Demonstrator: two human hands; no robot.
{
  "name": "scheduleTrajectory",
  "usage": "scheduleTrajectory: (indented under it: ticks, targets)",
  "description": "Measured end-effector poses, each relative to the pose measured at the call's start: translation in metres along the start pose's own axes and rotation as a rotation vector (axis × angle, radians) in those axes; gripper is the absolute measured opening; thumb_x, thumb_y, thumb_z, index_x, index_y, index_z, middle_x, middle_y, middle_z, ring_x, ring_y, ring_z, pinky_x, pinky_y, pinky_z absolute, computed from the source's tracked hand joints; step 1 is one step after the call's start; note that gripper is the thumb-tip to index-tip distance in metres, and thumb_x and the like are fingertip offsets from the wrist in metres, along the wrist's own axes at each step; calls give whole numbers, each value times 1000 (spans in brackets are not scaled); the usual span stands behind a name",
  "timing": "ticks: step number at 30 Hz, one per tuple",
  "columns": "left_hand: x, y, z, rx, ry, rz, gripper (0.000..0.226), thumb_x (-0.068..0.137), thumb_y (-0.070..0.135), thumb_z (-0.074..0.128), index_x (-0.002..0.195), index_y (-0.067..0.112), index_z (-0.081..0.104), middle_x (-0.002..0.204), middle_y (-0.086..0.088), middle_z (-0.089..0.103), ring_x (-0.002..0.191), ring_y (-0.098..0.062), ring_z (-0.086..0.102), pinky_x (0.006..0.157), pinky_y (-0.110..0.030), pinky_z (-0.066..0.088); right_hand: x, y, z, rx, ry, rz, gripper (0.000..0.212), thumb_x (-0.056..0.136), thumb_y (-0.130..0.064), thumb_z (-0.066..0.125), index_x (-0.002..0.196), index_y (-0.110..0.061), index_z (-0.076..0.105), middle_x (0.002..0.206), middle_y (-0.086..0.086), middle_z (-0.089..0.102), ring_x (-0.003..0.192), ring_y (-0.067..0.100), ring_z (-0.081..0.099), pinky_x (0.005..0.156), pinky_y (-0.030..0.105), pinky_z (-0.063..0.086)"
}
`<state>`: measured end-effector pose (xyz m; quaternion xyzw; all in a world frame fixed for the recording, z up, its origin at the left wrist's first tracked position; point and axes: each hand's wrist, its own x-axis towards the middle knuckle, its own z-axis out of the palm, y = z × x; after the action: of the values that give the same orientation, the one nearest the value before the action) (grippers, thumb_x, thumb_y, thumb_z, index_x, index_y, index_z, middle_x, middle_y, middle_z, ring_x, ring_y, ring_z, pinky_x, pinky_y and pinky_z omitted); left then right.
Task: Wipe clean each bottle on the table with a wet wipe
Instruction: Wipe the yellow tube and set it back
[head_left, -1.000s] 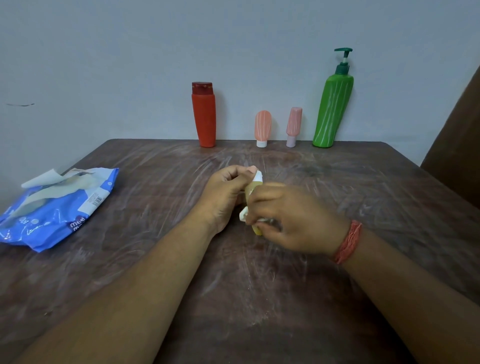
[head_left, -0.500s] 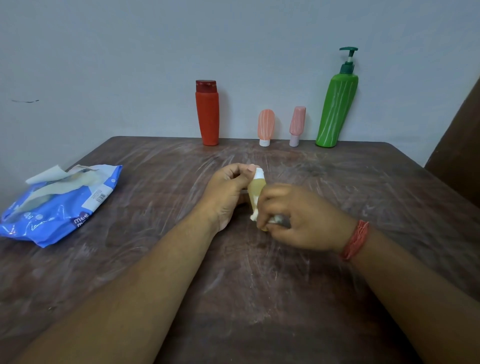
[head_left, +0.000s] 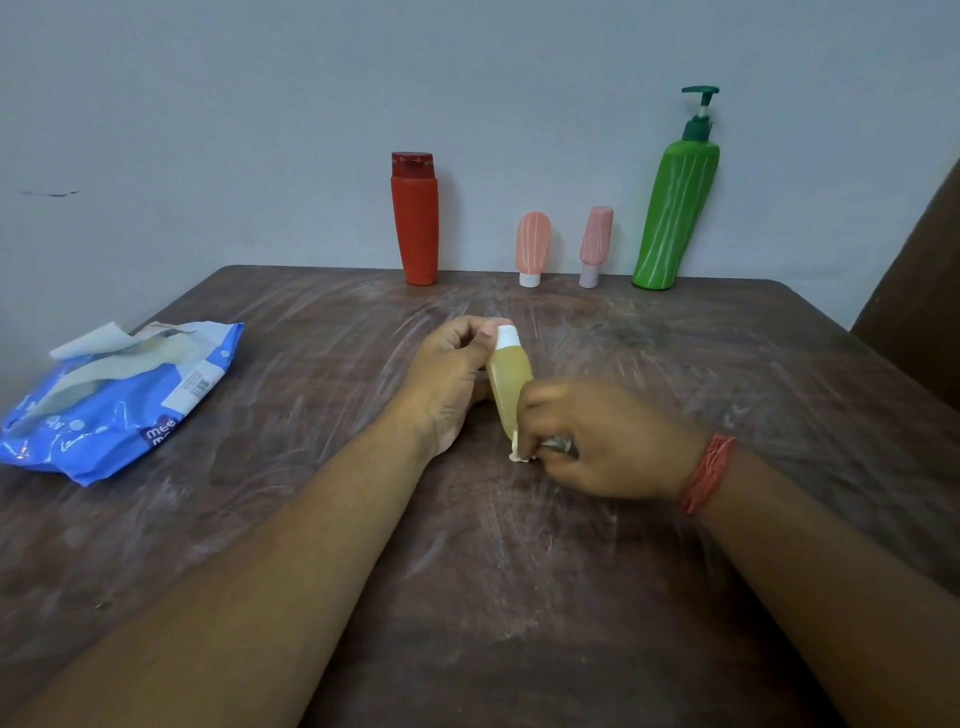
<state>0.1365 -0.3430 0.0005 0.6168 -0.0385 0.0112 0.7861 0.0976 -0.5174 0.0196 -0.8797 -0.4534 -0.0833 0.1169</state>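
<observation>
The left hand (head_left: 452, 379) grips the small yellow bottle (head_left: 511, 387) near its white cap (head_left: 507, 336), fingers curled round the neck, holding it tilted above the middle of the wooden table (head_left: 571, 597). The right hand (head_left: 597, 439) is closed round the bottle's lower end, pinching a crumpled wet wipe (head_left: 519, 453) against it; only a white scrap of the wipe peeks out under the fingers.

Compared with a second ago, the right hand has slid down the bottle towards the near end. Earlier it covered most of the yellow body; now nearly the whole length below the cap is bare, and the wipe sits at the base. This reads as one downward stroke just finishing, so this bottle's body is probably close to wiped, though the far side cannot be seen.

Four more bottles stand in a row along the far edge against the wall: a red bottle (head_left: 415, 221), an orange tube (head_left: 533, 248) and a pink tube (head_left: 595, 245) standing on their caps, and a green pump bottle (head_left: 675, 208) at the right. Whether they are already wiped cannot be told.

The blue wet-wipe pack (head_left: 114, 405) lies at the left edge, its flap open with a sheet sticking out, ready if a fresh wipe is wanted.
</observation>
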Motion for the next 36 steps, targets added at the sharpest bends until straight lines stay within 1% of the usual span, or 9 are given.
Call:
scheduleTrajectory:
  ticks: [5,9,15,17,20,22,26,29,36]
  targets:
    - [-1,0,1,0,5,0,20,106,18,47,100,12,66,83,0,68,67,-9,61,65,-27,54,5,4,3,1,223,144,14,84,-10,67,94,-19,72,100,-5,59,90,10,55,74,25,46]
    - [0,0,-1,-26,2,-14,23,107,17,44,101,14,66,92,-8,67,84,-21,62,72,-31,55,0,7,6,7,60,112,13,80,-13,63,87,-20,71,95,-3,59,84,16,59,70,36,52]
    - [-3,-3,0,75,-84,3,23,108,17,44,103,15,66,100,-11,68,89,-20,62,86,-39,54,7,13,8,43,501,283,12,85,-5,67,91,-15,71,98,-2,61,88,15,59,74,29,48]
    - [-3,-3,0,60,-69,9,23,108,16,43,103,14,66,104,-14,68,91,-22,63,86,-40,53,4,14,6,61,428,241,14,83,-5,68,90,-16,71,96,-3,63,89,13,60,76,29,50]
    - [-2,-2,-1,22,-37,22,23,108,16,43,102,15,66,99,-11,70,86,-19,63,81,-35,53,-4,15,1,98,150,127,15,77,-5,67,84,-18,72,91,-10,62,84,8,60,75,33,52]
    - [-1,-2,-2,27,-40,30,23,108,16,43,103,15,66,100,-11,69,84,-18,63,79,-34,52,-5,15,1,95,113,125,15,76,-8,64,83,-19,71,90,-12,60,83,6,60,74,35,52]
    - [-3,0,-1,80,-97,47,22,107,16,44,101,16,65,94,-5,69,75,-9,64,75,-31,52,5,12,9,77,470,265,15,85,-6,66,91,-19,71,98,-6,61,89,8,57,77,27,49]
    - [-6,-1,3,102,-152,52,21,107,16,46,97,16,65,95,-3,70,86,-18,62,84,-39,52,12,7,11,55,641,328,13,87,-5,66,93,-16,70,99,-3,60,91,9,55,78,22,43]
    - [-7,0,1,93,-108,75,19,106,17,48,102,18,66,99,-8,68,89,-21,61,83,-40,51,-2,12,0,107,334,143,13,77,-8,68,84,-18,72,91,-8,65,85,6,60,75,33,53]
